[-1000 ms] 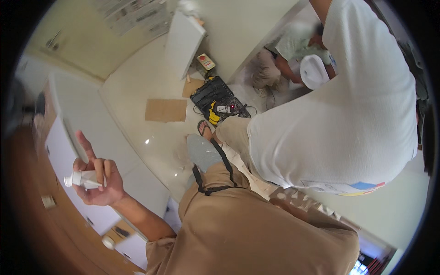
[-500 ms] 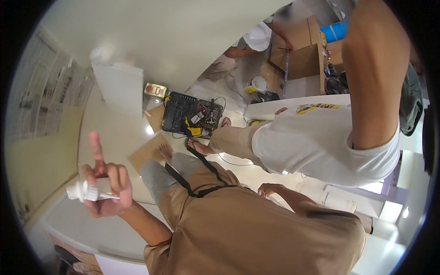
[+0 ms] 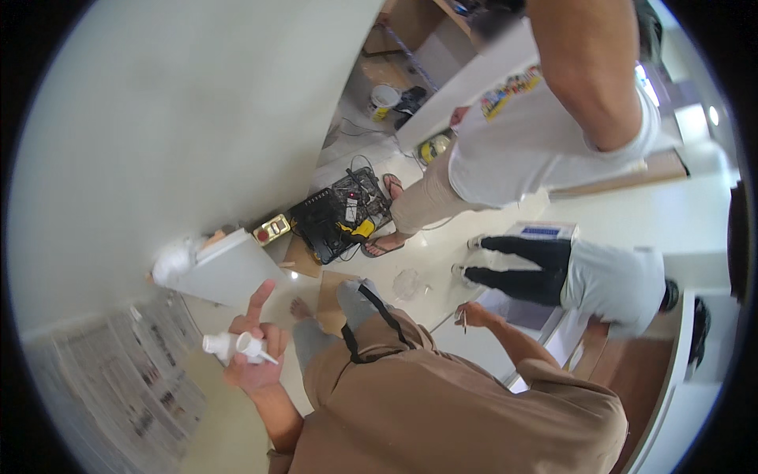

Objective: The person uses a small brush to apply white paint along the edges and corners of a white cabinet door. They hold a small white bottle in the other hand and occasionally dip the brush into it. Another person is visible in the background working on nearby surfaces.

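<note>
My left hand (image 3: 259, 371) is closed round a small white plastic bottle (image 3: 219, 344), its index finger stretched out. A white cap with a thin pointed nozzle (image 3: 254, 348) sits in the same grip beside the bottle; I cannot tell whether the two are joined. Off to the right, my right hand (image 3: 480, 314) is bent in front of my body, with its fingers closed on a thin, pale stick-like thing (image 3: 464, 319) too small to name. Beyond my feet, an open black tool case (image 3: 320, 225) lies on the floor with a yellow-and-black tool (image 3: 359, 231) on it.
A person in a white shirt (image 3: 521, 150) stands close ahead. Another person (image 3: 608, 276) bends over at the right. A white panel (image 3: 229, 268) leans by the wall, near a gold-coloured box (image 3: 272, 229). Cardboard (image 3: 335, 292) lies underfoot; a white bucket (image 3: 384, 96) stands farther off.
My view has swung to the right, bringing the bent person into sight. The left hand still holds the bottle and nozzle cap, now nearer my body. The right hand shows more clearly.
</note>
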`<action>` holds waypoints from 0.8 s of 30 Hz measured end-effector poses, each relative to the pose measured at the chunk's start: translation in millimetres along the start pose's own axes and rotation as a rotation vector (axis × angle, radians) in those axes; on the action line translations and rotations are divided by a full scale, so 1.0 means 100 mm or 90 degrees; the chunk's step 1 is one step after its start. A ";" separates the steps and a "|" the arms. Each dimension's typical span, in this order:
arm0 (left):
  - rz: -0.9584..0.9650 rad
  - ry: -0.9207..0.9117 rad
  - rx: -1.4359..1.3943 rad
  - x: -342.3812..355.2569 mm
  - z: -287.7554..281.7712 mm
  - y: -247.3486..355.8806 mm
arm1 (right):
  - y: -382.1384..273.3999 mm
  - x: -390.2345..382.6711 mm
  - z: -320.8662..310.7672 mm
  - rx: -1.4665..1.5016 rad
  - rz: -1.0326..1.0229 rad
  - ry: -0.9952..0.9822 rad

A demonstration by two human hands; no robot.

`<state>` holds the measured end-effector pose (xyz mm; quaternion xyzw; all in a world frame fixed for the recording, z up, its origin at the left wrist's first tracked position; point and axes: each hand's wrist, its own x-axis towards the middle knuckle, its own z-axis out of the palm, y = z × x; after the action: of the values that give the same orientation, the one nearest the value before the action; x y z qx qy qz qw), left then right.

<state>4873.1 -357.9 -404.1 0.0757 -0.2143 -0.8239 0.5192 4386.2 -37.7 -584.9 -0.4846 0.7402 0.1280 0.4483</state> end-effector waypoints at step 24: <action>-0.274 -0.170 -0.003 0.21 0.21 0.34 | -1.60 -1.49 2.73 0.580 0.341 0.246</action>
<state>4884.6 -383.3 -368.4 0.0084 -0.2578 -0.9187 0.2991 4685.4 142.7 -583.2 -0.0516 0.8863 -0.1864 0.4207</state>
